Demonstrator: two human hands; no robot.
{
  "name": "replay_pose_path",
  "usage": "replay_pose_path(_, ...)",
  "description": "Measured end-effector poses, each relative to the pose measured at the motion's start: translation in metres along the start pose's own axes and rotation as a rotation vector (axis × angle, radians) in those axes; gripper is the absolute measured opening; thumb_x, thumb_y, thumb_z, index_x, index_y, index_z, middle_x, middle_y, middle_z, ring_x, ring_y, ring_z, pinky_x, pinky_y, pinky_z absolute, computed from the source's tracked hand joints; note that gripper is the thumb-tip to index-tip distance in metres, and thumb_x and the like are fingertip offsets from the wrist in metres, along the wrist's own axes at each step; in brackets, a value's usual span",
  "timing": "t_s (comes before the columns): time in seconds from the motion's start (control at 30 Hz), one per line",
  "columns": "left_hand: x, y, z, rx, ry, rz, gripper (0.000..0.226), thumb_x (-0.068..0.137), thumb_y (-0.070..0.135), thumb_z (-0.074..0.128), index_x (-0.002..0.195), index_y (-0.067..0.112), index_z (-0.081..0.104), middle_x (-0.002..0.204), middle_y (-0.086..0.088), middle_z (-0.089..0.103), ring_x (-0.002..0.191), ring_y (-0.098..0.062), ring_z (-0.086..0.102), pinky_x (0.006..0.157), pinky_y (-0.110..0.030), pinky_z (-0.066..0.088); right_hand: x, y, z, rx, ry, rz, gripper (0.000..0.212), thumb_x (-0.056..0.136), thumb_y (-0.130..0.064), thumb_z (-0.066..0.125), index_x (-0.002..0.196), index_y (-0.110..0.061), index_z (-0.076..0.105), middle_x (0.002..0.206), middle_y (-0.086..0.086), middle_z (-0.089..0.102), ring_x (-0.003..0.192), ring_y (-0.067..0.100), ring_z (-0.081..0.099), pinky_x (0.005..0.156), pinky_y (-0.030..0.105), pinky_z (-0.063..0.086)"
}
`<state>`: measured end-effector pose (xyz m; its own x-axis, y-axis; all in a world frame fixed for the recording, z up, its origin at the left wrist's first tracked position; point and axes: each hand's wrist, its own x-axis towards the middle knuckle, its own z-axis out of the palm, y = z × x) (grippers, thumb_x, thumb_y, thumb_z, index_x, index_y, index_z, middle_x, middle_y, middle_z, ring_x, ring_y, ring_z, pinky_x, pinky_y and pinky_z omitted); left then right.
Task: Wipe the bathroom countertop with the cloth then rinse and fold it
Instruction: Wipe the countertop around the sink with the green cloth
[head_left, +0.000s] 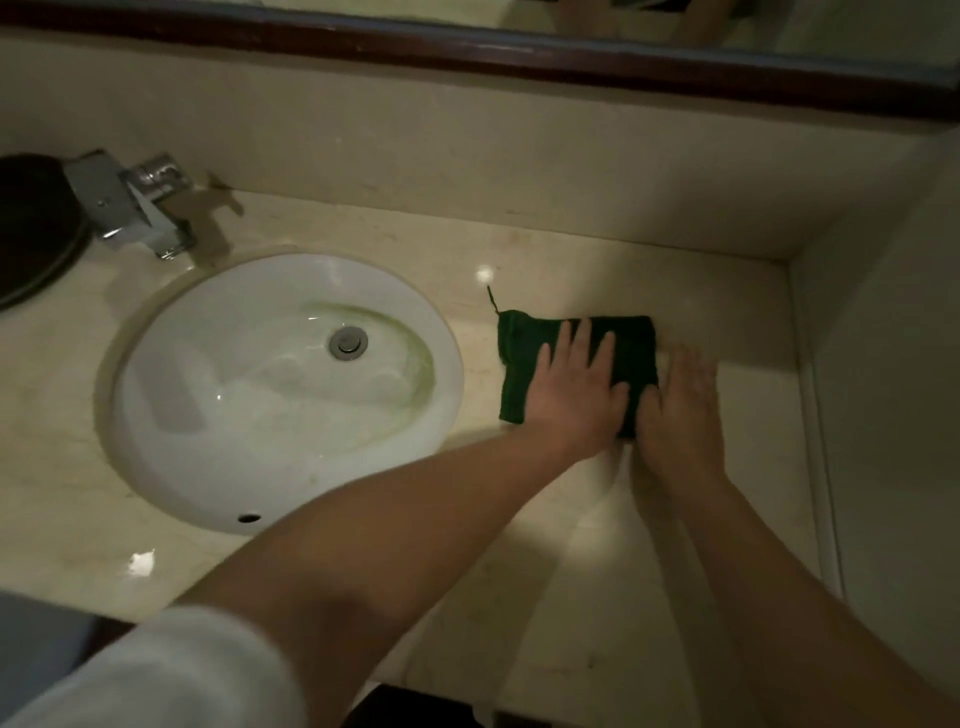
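Two bare hands work on one dark green cloth (574, 358), right of centre in the head view, the only view. Cloth lies flat on the beige stone bench (571, 545), already a small folded rectangle, between the white basin (171, 395) at centre left and the side wall at the right edge. A loose thread or loop sticks out from its upper left corner.

Handling, as a judgement: soft, limp, light, probably damp, so it will sag and unfold if lifted by one corner. Best taken along a folded edge or pinched through all layers at the right side, where both hands meet. The polished bench shines, so the cloth could slide under a sideways push.

Left hand (576, 395): palm down, flat on the cloth, fingers (582, 338) spread moderately and extended toward the wall; pressing, not gripping. Right hand (680, 410): at the cloth's right edge, touching or just overlapping it, fingers loosely extended and a bit blurred. Cannot tell if any tuck under the edge or pinch it. Neither hand visibly closes around the cloth.

Step looks like pressing the fold flat or setting up another fold; task likely near its end.

Rest: chrome tap (135, 202) at upper left, dark round object (31, 228) at far left edge, dark mirror frame (519, 52) along the top. White sleeve (166, 670) at lower left, blurred.
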<state>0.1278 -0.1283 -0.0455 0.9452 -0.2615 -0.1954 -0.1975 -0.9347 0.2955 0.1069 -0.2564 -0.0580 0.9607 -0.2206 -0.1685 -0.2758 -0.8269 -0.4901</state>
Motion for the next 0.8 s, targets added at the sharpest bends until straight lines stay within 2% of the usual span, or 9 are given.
replay_pose_path(0.07, 0.02, 0.0, 0.014, 0.112, -0.049, -0.035, 0.066, 0.1, 0.048, 0.022, 0.155, 0.017, 0.004, 0.164, -0.01, 0.002, 0.15, -0.028, -0.004, 0.121, -0.047, 0.002, -0.015, 0.017, 0.011, -0.123, 0.009, -0.011, 0.057, 0.102, -0.024, 0.027, 0.154, -0.004, 0.012, 0.163, 0.014, 0.011, 0.151, 0.027, 0.004, 0.123, 0.039, 0.004)
replay_pose_path(0.17, 0.04, -0.026, 0.007, 0.109, 0.043, -0.036, 0.067, 0.096, 0.049, 0.026, 0.155, 0.02, 0.012, 0.164, -0.008, 0.008, 0.15, -0.027, 0.003, 0.121, -0.046, 0.008, -0.018, 0.025, 0.019, -0.291, 0.043, -0.071, 0.064, 0.099, -0.038, 0.015, 0.155, -0.007, 0.013, 0.163, 0.013, 0.011, 0.151, 0.026, 0.006, 0.122, 0.038, 0.004)
replay_pose_path(0.33, 0.045, -0.073, -0.005, 0.168, 0.066, -0.055, 0.068, 0.095, 0.05, 0.021, 0.155, 0.018, 0.011, 0.163, -0.01, 0.008, 0.15, -0.028, 0.004, 0.121, -0.046, 0.008, -0.017, 0.022, 0.023, -0.406, 0.042, -0.08, 0.062, 0.1, -0.036, 0.019, 0.156, -0.011, 0.008, 0.164, 0.011, 0.009, 0.151, 0.028, 0.006, 0.122, 0.041, 0.007)
replay_pose_path(0.6, -0.048, -0.058, 0.02, 0.172, 0.043, -0.083, 0.07, 0.095, 0.049, 0.021, 0.155, 0.014, 0.007, 0.163, -0.013, 0.005, 0.15, -0.031, 0.0, 0.122, -0.047, 0.006, -0.014, 0.023, 0.017, -0.407, 0.005, -0.095, 0.063, 0.1, -0.036, 0.02, 0.156, -0.01, 0.008, 0.164, 0.013, 0.007, 0.151, 0.03, 0.004, 0.122, 0.042, 0.007)
replay_pose_path(0.8, -0.14, -0.034, 0.039, 0.185, -0.045, -0.039, 0.071, 0.095, 0.05, 0.019, 0.155, 0.015, 0.001, 0.163, -0.014, -0.003, 0.149, -0.031, -0.008, 0.121, -0.05, 0.004, -0.015, 0.025, 0.018, -0.379, 0.002, -0.094, 0.063, 0.099, -0.034, 0.019, 0.156, -0.009, 0.008, 0.164, 0.012, 0.005, 0.151, 0.029, 0.002, 0.122, 0.04, 0.003)
